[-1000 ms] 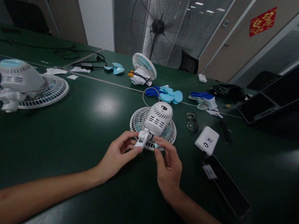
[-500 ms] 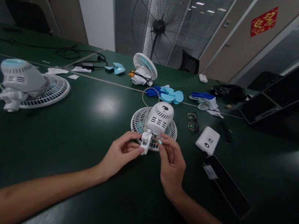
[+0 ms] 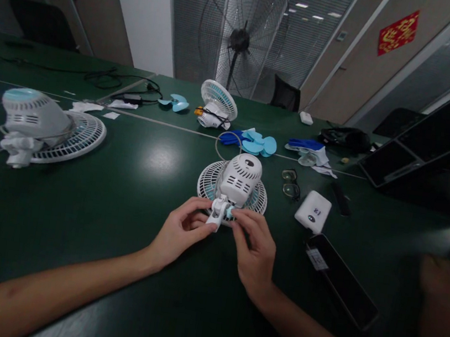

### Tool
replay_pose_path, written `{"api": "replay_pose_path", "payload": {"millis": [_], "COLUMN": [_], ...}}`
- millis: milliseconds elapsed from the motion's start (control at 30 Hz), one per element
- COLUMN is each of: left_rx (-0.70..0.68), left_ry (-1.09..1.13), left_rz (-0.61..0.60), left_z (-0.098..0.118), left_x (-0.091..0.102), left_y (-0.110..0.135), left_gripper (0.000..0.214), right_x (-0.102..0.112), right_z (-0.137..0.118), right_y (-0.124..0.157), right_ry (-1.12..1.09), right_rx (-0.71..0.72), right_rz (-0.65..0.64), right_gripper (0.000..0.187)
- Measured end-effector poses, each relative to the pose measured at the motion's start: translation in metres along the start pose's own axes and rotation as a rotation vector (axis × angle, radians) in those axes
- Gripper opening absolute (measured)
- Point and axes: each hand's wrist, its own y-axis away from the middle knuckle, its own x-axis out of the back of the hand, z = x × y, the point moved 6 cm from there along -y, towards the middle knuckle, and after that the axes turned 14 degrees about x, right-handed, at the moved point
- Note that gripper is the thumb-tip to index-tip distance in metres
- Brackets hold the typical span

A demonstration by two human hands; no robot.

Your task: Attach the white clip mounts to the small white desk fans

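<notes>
A small white fan (image 3: 241,179) lies face down on the dark green table, its grille underneath and the motor housing upward. My left hand (image 3: 183,227) is closed on the white clip bracket (image 3: 216,215) at the fan's near side, thumb and fingers pinching it. Between the thumb and fingers of my right hand (image 3: 256,245) is a light-blue knob (image 3: 229,212), set against the right side of the bracket. Whether its screw sits in a hole is hidden.
Another fan (image 3: 42,123) lies at left, and a third fan (image 3: 216,106) stands behind. Blue fan blades (image 3: 259,144), glasses (image 3: 290,183), a white power bank (image 3: 313,211) and a phone (image 3: 341,279) are around. Another person's blurred arm (image 3: 445,311) shows at the right edge.
My right hand has moved left, bringing the light-blue knob up against the bracket. The bracket tilts slightly in my left hand. Another person's arm has appeared at the right.
</notes>
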Motion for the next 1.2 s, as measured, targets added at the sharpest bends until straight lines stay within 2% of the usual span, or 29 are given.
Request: {"api": "replay_pose_path", "payload": {"millis": [100, 300, 467, 767, 1000, 1200], "left_rx": [0.002, 0.013, 0.044, 0.024, 0.018, 0.050], "left_ry": [-0.012, -0.023, -0.014, -0.161, -0.231, -0.200], "left_rz": [-0.022, -0.033, -0.042, 0.004, -0.100, -0.109], "left_z": [-0.002, -0.003, -0.004, -0.002, -0.001, -0.003], "left_x": [-0.001, -0.002, -0.003, -0.004, -0.013, -0.012], "left_y": [0.000, 0.000, -0.002, 0.001, 0.003, 0.001], "left_gripper": [0.039, 0.043, 0.051, 0.046, 0.049, 0.045], "right_x": [0.000, -0.005, -0.004, -0.004, -0.008, -0.007], "right_z": [0.002, -0.008, -0.006, 0.000, -0.002, -0.003], "right_y": [0.000, -0.001, -0.002, 0.003, 0.004, 0.003], "right_ry": [0.005, 0.033, 0.019, 0.039, 0.024, -0.004], "right_rx": [-0.042, 0.062, 0.011, -0.050, -0.036, -0.041], "right_rz": [-0.011, -0.095, -0.096, -0.098, -0.139, -0.123], "right_gripper": [0.030, 0.043, 0.042, 0.039, 0.041, 0.038]}}
